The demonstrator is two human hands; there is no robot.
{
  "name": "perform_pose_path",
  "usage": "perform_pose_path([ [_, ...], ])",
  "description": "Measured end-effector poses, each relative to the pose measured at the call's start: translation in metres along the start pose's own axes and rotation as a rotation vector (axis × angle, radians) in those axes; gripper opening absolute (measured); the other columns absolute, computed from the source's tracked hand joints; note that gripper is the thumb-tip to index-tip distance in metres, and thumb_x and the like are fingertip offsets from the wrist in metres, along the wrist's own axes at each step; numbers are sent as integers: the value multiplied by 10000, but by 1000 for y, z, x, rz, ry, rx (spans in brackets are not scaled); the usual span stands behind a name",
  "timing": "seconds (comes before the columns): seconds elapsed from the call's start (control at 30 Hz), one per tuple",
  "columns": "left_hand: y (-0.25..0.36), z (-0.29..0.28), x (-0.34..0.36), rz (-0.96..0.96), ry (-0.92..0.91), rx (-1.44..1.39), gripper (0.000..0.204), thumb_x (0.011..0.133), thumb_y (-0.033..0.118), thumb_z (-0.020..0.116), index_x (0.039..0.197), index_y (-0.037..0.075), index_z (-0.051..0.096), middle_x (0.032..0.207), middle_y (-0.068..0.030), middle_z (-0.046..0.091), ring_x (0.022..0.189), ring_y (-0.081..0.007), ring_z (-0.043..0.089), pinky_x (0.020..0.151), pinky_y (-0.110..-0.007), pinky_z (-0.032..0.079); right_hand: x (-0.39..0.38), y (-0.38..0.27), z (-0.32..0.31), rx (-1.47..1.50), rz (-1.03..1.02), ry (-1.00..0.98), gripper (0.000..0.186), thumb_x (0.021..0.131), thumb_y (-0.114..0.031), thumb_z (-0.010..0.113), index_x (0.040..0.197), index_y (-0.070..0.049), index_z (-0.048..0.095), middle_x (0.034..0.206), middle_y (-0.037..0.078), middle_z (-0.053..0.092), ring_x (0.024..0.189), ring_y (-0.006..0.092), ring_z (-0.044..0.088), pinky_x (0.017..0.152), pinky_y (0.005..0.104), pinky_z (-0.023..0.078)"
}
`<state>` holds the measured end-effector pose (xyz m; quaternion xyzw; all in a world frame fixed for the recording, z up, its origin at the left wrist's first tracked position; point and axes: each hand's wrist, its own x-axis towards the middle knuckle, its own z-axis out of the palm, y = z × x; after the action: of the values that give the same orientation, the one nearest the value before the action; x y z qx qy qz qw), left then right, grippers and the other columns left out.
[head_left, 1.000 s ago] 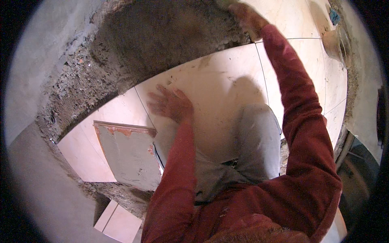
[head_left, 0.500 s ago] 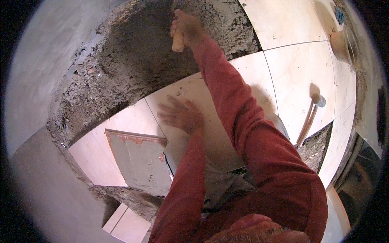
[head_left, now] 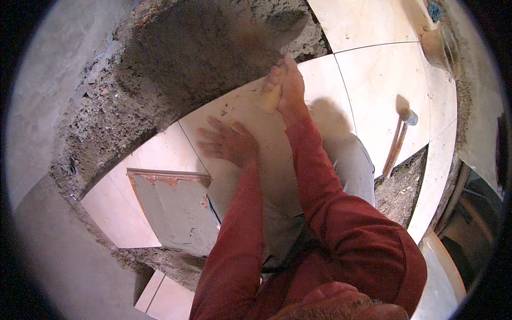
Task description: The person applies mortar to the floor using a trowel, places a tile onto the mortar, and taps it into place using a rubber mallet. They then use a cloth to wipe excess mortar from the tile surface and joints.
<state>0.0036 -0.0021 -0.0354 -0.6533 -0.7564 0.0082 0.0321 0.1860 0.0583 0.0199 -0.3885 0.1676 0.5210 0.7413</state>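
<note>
Mallet [head_left: 400, 143] on tiles [head_left: 376, 96], bucket [head_left: 437, 49] beyond; mortared tile [head_left: 173, 210] left.

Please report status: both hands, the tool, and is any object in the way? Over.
Left hand spread on floor tile. Right hand gripping wooden-handled tool beside rough mortar bed, tool's head unclear. Mallet off to the right, clear of both hands.

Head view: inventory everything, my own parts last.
Rough bed: one, grey-brown, upper centre
Floor tiles: several, cream, centre
Coated slab: one, grey, left
Tile pieces: count unclear, pinkish, lower left
Mallet: one, brown-handled, right
Bucket: one, tan, upper right
Scrap: one, blue, upper right
Walls: at least two, grey, sides
Clutter: uncounted, dark, right
Tool handle: one, tan, centre
Sleeves: two, red, lower centre
Trousers: one, grey, centre
Left hand: one, on tiles
Right hand: one, round handle
</note>
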Motion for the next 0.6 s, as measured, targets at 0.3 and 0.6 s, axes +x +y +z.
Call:
perform_pose_path([
  [0.3,-1,-3,1,8,4,-73,775,1005,462,513,1640,136,212,1674,-302,87,1479,-635,100,1168,-746,109,-38,-82,-31,-282,175,-58,233,1039,-399,582,973,-179,542,705,-63,476,532,81,430,431,238,368],
  [0.6,10,-12,3,2,-38,-232,781,955,491,586,1609,159,317,1677,-278,135,1492,-607,104,1175,-742,59,-35,-189,-26,-1310,144,95,312,1012,-471,615,944,-171,560,710,-67,507,522,52,465,428,222,414],
])
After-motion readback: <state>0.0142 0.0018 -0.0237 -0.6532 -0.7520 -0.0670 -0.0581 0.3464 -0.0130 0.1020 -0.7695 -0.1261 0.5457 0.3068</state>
